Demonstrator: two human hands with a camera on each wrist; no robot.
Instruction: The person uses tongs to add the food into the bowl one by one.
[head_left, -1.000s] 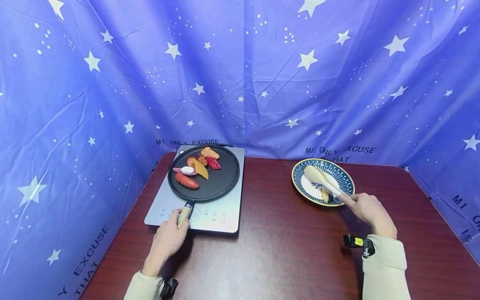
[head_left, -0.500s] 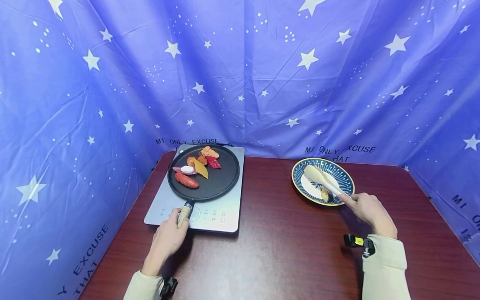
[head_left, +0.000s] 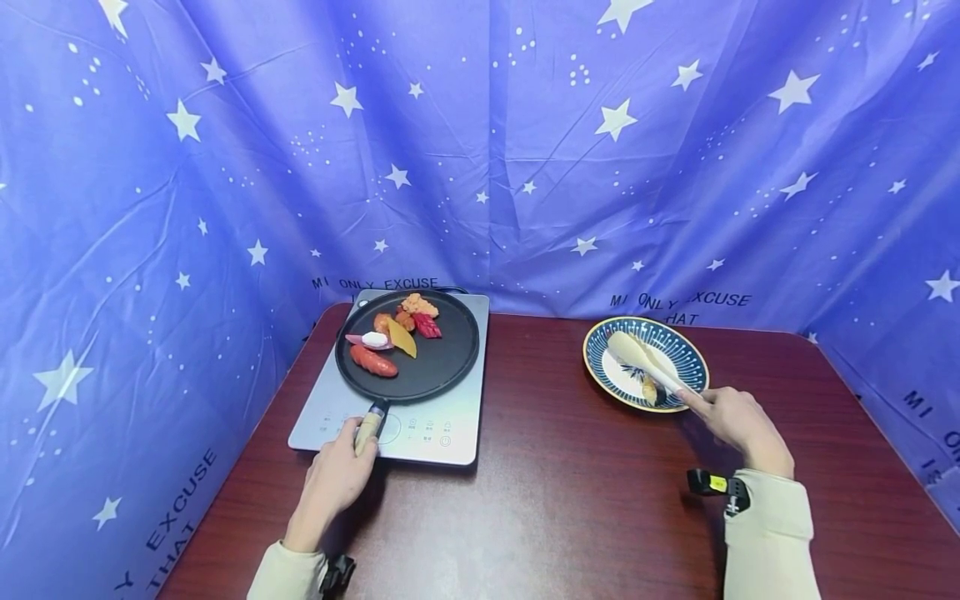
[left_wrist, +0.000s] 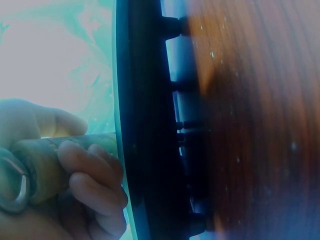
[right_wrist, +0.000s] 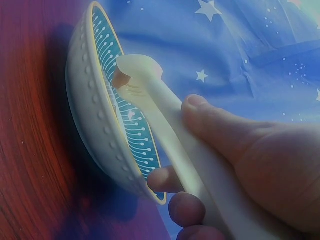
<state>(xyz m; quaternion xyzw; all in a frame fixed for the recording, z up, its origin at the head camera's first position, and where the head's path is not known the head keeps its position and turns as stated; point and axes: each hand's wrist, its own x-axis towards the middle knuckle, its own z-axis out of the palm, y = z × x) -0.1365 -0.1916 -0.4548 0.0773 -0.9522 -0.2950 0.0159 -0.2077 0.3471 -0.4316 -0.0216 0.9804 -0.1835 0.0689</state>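
My left hand point(head_left: 341, 471) grips the wooden handle point(head_left: 367, 429) of a flat black frying pan point(head_left: 442, 367); in the left wrist view the fingers curl round that handle point(left_wrist: 45, 165), which ends in a metal ring point(left_wrist: 22, 190). The pan holds several toy food pieces, among them a red sausage-like piece point(head_left: 373, 362) and a yellow slice point(head_left: 402, 339). My right hand point(head_left: 742, 425) holds cream tongs point(head_left: 648, 358), thumb on one arm, fingers on the other. Their tips reach into a blue-patterned plate point(head_left: 697, 358), around a brownish piece point(right_wrist: 121, 79). A yellow-and-black piece point(head_left: 651, 390) lies there too.
The pan sits on a silver induction cooker point(head_left: 465, 417) at the left of the dark red table point(head_left: 540, 467). A blue star-printed curtain point(head_left: 525, 150) hangs behind and along both sides. Black straps with cameras are on both wrists.
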